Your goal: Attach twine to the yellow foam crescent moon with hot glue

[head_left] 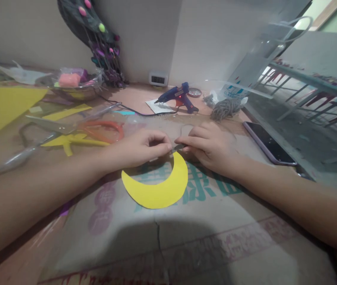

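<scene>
My left hand (146,145) is closed in a pinch, thumb and forefinger at one end of a small dark grey piece (179,147). From the other side my right hand (210,148) pinches the same piece; its kind is too small to tell. Just below the fingertips, a yellow paper crescent (156,194) lies with its upper right tip reaching up to the piece. Behind my right hand a thin grey strand loops, partly hidden by the fingers. The crescent rests on a printed cardboard sheet (120,237).
Orange-handled scissors (103,130) and yellow scraps (70,140) lie left, by a yellow sheet (8,107). Behind stand a blue glue gun (177,97), its red light lit, a digital clock (158,79) and grey yarn (227,109). A phone (269,143) lies at the right edge.
</scene>
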Demonstrator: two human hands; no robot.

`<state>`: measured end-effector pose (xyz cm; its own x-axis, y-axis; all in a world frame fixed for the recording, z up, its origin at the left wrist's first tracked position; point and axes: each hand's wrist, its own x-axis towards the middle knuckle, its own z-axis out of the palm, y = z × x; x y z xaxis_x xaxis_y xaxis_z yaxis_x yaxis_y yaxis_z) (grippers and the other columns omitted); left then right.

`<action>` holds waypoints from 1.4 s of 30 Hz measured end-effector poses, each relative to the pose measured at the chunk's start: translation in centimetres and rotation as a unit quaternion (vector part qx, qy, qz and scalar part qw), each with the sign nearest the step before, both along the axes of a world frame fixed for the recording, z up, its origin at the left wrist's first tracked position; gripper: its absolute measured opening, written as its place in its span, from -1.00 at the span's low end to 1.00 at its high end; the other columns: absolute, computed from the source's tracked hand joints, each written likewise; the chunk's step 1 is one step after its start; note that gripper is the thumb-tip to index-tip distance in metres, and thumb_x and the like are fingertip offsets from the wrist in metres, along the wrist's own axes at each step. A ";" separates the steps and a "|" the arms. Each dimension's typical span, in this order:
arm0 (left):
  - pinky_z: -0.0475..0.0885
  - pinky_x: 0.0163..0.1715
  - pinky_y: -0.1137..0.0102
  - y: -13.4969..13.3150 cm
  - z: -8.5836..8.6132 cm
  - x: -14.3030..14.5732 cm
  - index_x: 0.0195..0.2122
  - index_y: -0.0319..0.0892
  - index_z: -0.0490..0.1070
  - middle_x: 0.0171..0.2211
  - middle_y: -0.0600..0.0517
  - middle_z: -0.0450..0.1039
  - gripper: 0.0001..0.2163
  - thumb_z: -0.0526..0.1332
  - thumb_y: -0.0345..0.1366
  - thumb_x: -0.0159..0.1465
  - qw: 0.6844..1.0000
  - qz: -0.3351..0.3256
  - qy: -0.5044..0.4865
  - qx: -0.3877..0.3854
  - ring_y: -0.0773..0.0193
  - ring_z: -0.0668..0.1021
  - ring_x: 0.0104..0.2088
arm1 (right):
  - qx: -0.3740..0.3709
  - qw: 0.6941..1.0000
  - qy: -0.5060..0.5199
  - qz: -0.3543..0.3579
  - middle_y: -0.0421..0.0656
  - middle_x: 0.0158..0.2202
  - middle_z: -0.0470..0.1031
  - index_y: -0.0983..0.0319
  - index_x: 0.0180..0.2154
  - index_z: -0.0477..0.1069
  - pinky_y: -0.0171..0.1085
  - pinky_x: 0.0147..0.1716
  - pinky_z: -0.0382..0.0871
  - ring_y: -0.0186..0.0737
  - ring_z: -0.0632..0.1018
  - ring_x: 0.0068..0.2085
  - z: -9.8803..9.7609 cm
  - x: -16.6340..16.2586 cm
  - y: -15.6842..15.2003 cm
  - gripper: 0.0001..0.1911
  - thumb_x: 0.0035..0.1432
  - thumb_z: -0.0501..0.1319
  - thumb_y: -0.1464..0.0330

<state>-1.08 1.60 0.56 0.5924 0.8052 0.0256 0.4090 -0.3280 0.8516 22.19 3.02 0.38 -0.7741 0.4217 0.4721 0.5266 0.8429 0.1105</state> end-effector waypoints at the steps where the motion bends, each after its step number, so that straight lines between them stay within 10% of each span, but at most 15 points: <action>1: 0.30 -0.46 0.49 0.0 0.0 0.0 -0.43 -0.17 0.40 -0.51 0.08 0.43 -0.78 0.11 -0.19 0.27 1.000 0.000 0.002 0.001 0.35 0.44 -0.48 | 0.001 1.000 -0.001 0.002 -0.14 -0.34 0.46 0.15 -0.08 0.50 -0.20 -0.32 0.10 -0.22 0.35 -0.31 0.0 0.0 0.0 -0.71 0.36 0.04 0.24; 42: 0.31 -0.45 0.49 0.0 0.1 -0.1 -0.41 -0.19 0.38 -0.49 0.09 0.42 -0.75 0.09 -0.16 0.31 1.000 -0.013 0.018 -0.004 0.36 0.43 -0.47 | -0.011 0.999 0.021 0.038 -0.12 -0.35 0.46 0.21 -0.08 0.51 -0.22 -0.31 0.12 -0.22 0.36 -0.33 -0.2 0.1 0.3 -0.69 0.35 0.06 0.23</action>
<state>-1.14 1.61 0.66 0.6131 0.7900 -0.0024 0.4312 -0.3321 0.8389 22.24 3.29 0.15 -0.7843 0.3728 0.4959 0.4639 0.8831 0.0700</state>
